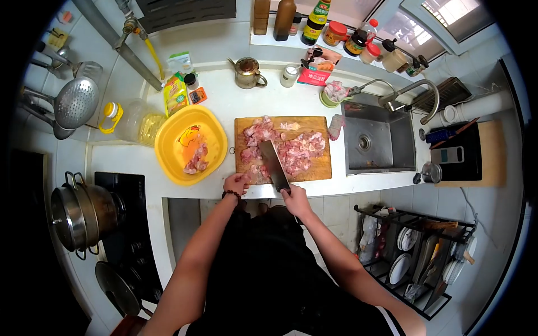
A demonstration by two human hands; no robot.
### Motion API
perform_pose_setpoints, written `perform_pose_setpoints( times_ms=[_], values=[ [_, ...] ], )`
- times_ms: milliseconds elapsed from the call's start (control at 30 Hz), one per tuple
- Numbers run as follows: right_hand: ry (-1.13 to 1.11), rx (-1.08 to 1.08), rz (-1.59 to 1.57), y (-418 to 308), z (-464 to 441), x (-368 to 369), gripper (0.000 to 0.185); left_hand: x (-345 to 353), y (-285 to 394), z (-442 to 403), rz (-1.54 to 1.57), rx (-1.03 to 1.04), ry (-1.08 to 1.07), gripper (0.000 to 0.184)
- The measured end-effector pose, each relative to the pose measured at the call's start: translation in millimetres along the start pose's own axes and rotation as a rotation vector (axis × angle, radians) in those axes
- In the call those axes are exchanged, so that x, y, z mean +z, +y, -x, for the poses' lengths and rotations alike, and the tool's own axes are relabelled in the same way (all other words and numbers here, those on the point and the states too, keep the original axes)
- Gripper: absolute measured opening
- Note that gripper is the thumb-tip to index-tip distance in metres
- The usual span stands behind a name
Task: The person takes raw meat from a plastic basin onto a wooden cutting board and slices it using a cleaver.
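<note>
My right hand point(296, 203) is wrapped round the handle of a cleaver point(272, 161). The broad blade points up and left over a wooden cutting board point(320, 175), among chopped raw meat point(302, 150). At the board's lower left corner, my left hand point(237, 183), with a dark bead bracelet on the wrist, has its fingers closed on the edge of a raw meat piece point(255, 173), left of the blade. Left of the board stands a yellow basin point(168, 162) with a few raw meat pieces point(196, 161) inside.
A metal sink point(381, 154) lies to the right, beside a green bowl point(329, 102). Behind the board are a small teapot point(247, 73), a jar point(290, 75) and a pink packet point(318, 66). An oil jug point(137, 120) stands left, near a stove point(126, 224) and steamer pot point(78, 210).
</note>
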State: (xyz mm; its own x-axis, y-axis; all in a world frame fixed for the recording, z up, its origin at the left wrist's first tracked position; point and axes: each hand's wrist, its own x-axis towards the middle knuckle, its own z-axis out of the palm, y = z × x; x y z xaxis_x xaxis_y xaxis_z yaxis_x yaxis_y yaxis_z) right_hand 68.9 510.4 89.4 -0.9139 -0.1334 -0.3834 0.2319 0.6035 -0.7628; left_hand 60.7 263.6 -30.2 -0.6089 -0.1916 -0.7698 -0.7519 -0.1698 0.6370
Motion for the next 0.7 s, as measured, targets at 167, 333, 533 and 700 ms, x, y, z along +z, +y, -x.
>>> perform_pose_setpoints(
  times_ms=[167,333,533,700],
  values=[
    [-0.086,-0.071,0.139,-10,-6,23,0.018,-1,-5,6,-0.324,0.213,0.208,0.021],
    [-0.124,-0.133,0.185,-21,-17,55,0.018,-8,-29,-3,-0.394,0.419,0.327,0.023],
    [-0.143,-0.189,0.236,-18,-33,79,0.016,-4,-21,8,-0.501,0.494,0.374,0.018],
    [-0.129,-0.094,0.232,-25,-21,76,0.018,0,-11,17,-0.486,0.471,0.380,0.013]
  ],
)
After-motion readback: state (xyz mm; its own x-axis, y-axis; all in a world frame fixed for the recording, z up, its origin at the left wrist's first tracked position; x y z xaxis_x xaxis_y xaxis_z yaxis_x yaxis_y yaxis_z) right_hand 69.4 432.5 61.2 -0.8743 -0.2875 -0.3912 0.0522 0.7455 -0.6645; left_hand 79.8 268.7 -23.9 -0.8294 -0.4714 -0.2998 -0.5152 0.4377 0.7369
